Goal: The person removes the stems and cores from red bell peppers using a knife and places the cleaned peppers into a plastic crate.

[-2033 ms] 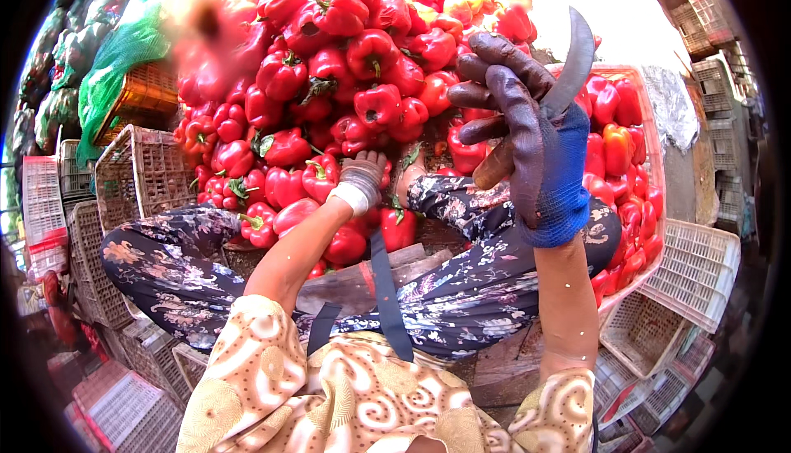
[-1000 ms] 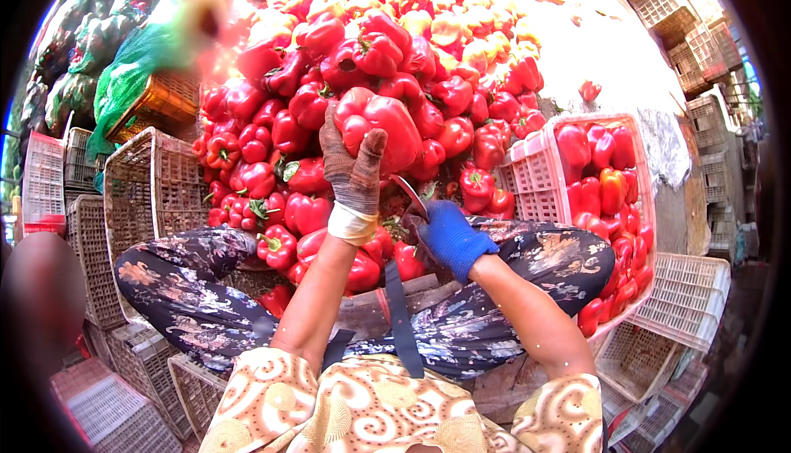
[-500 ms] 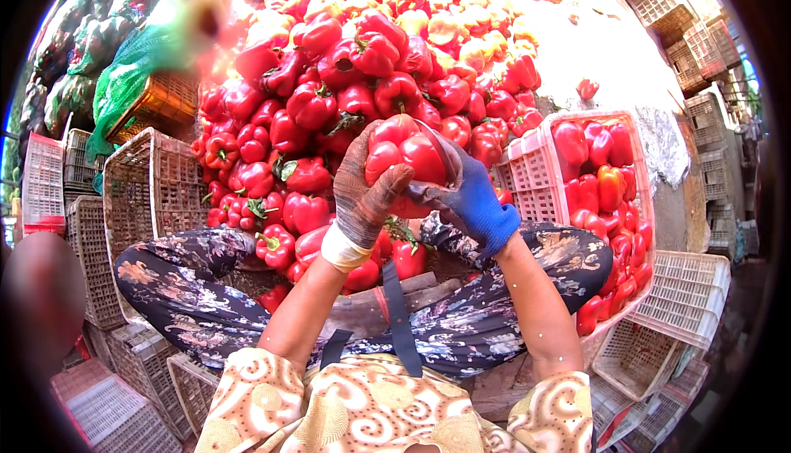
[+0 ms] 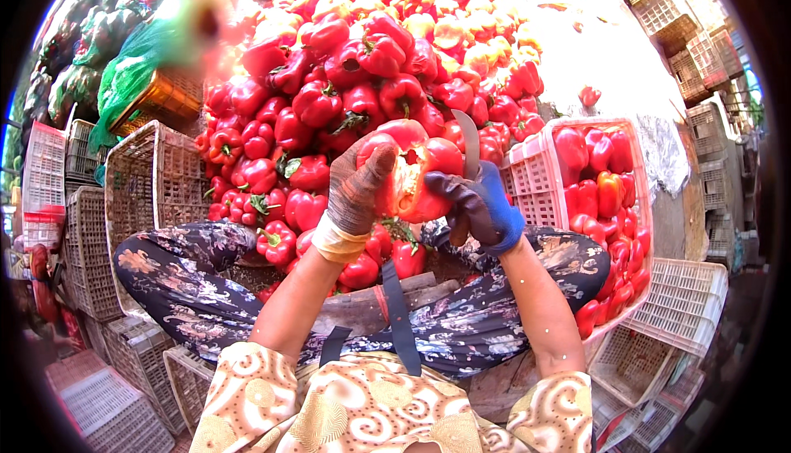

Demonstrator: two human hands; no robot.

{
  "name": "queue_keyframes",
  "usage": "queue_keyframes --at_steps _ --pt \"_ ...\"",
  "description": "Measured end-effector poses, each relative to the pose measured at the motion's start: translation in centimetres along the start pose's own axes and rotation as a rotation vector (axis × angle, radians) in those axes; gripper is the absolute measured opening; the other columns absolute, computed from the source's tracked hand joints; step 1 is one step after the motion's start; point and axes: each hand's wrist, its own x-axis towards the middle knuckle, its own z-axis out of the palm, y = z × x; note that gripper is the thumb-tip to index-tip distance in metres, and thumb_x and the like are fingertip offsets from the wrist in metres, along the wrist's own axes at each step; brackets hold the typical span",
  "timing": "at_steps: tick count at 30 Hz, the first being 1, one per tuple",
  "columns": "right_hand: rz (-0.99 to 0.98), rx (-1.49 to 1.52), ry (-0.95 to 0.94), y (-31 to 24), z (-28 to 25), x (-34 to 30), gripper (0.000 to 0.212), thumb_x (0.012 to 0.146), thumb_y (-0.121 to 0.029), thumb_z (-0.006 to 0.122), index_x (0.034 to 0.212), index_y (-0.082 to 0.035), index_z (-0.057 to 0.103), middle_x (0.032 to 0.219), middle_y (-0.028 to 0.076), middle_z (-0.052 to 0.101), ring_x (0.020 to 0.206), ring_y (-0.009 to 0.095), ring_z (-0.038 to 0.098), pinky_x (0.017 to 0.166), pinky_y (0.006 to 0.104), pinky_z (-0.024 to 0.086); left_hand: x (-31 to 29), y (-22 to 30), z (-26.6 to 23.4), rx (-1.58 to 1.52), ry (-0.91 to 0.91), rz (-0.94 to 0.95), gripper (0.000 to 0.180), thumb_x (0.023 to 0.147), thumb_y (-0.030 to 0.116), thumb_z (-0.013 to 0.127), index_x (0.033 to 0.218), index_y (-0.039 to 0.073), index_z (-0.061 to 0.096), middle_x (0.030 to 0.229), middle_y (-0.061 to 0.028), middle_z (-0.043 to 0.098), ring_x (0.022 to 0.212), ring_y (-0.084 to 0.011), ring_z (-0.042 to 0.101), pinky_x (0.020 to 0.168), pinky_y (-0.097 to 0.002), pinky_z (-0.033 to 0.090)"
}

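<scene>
In front of my chest I hold a large red bell pepper [image 4: 410, 183], split open so that its pale inside and seeds show. My left hand [image 4: 356, 193], in a brown, soiled glove, is closed round the pepper's left side. A knife [image 4: 470, 142] with a slightly curved blade points upward from my right hand [image 4: 480, 210], which wears a blue glove with a dark palm. Its handle is hidden in the closed fingers. The right thumb or a fingertip touches the pepper's right side. Directly beyond both hands rises a big heap of red bell peppers [image 4: 317, 105].
A pale crate [image 4: 540, 175] filled with red peppers stands at my right knee. An open crate [image 4: 132, 181] is on the left, beside stacked crates [image 4: 89, 247]. Green netting [image 4: 124, 82] drapes over an orange crate [image 4: 169, 100]. More crates [image 4: 680, 296] lie at the right.
The pepper has been opened and turned, so its inside now shows. The knife blade has swung away from it and stands upright. My right hand has shifted slightly down and right.
</scene>
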Motion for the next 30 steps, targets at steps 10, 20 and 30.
queue_keyframes --at_steps 10,20,30 --pt "-0.016 0.15 0.019 -0.1 0.4 -0.6 0.024 0.084 -0.02 0.071 0.096 0.0 0.063 0.064 0.0 0.06 0.048 0.007 0.053 0.045 0.0224 0.04 1.0 -1.0 -1.2 -0.444 -0.081 -0.074 0.065 0.088 0.057 0.059 0.118 -0.001 0.059 0.109 -0.0095 0.064 0.1 -0.0181 0.063 0.09 -0.0344 0.052" --pt "-0.158 0.225 0.022 1.1 0.5 -1.0 0.024 0.084 -0.019 0.072 0.096 -0.001 0.062 0.065 -0.001 0.059 0.048 0.006 0.052 0.044 0.0208 0.039 1.8 0.4 -1.9 -0.719 -0.335 -0.244 0.081 0.087 0.062 0.054 0.133 -0.004 0.045 0.127 -0.0168 0.057 0.116 -0.029 0.057 0.101 -0.0411 0.046" --pt "-0.101 0.134 0.181 1.8 1.1 0.1 0.045 0.081 -0.004 0.073 0.12 0.001 0.052 0.074 0.003 0.063 0.051 0.007 0.055 0.047 0.0212 0.045 1.0 -5.2 -5.3 -0.477 -0.297 -0.168 0.068 0.092 0.054 0.05 0.139 0.005 0.043 0.136 -0.0111 0.051 0.129 -0.0258 0.046 0.111 -0.0455 0.033"
